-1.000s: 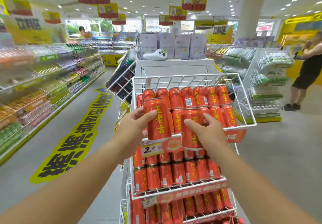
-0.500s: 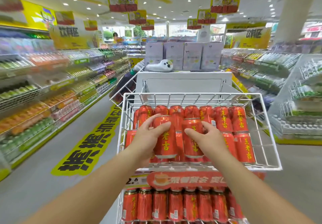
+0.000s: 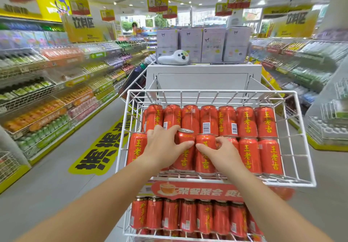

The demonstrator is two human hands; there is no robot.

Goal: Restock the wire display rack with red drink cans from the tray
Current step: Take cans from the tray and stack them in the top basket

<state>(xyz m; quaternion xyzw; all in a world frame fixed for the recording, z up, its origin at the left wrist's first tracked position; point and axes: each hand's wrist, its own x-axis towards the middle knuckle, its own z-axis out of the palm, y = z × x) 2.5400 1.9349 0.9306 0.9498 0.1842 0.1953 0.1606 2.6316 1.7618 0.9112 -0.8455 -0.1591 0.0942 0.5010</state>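
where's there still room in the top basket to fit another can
Bare room only in the strip between the rightmost front can and the basket side wall. Elsewhere cans crowd both rows; mid-front, the left hand grips one can and the right hand the next can.

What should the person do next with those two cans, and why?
Probably let go and withdraw: the left hand grips the left can, the right hand the right can, and both seem seated upright in the front row of the top basket.
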